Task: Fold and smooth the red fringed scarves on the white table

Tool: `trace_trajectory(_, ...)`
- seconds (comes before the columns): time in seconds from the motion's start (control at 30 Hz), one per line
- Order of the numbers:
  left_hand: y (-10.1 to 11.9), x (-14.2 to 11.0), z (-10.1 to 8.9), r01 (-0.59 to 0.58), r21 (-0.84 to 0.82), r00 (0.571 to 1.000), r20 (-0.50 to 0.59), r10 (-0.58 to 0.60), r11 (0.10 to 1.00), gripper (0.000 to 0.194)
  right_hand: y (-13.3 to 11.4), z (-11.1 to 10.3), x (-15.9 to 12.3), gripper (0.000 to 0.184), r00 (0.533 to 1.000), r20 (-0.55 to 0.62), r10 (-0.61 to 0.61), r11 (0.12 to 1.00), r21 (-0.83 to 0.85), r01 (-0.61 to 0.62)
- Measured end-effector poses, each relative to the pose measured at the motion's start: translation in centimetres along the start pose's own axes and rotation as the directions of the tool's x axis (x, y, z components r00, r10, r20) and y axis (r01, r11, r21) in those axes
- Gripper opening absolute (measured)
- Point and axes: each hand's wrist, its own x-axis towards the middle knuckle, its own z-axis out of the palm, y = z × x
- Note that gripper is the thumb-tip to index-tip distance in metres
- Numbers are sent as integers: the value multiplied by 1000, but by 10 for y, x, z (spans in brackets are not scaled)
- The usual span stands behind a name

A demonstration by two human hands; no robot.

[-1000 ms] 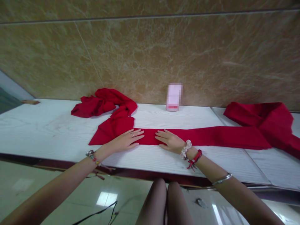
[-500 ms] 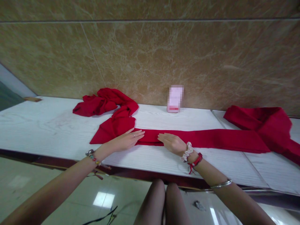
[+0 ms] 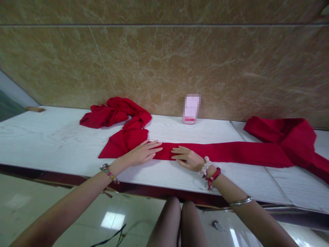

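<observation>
A long red cloth (image 3: 244, 152) lies folded into a narrow band across the white table (image 3: 51, 140). Its left end is bunched in a heap (image 3: 115, 113) near the wall, and its right end piles up at the right (image 3: 288, 133). My left hand (image 3: 141, 153) rests flat on the band, fingers stretched out, a ring on one finger. My right hand (image 3: 186, 157) lies on the band's near edge a little to the right, fingers extended and slightly bent. Both wrists carry bracelets.
A small pink object (image 3: 191, 109), blurred out, leans against the brown marbled wall (image 3: 164, 65) behind the cloth. A small wooden block (image 3: 35, 109) sits at the table's far left. My knees (image 3: 180, 219) are under the table edge; a black cable (image 3: 113, 236) lies on the floor.
Both hands have shifted slightly along the band; the left slid a bit right, and the right hand's fingers now curl at the band's near edge. The cloth has barely moved.
</observation>
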Motion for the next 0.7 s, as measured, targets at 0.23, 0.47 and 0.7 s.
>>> trace_trajectory(0.23,8,18,12,-76,5,997,27,76,997,43,1,6,-1,41,934,65,351,911,-255,-324)
trace_trajectory(0.47,14,32,6,-44,3,994,-96,45,999,35,-5,1,0,47,902,134,410,872,-348,-345)
trace_trajectory(0.7,30,47,28,65,92,992,-110,-55,994,45,-2,-6,-10,52,853,169,495,836,-361,-413)
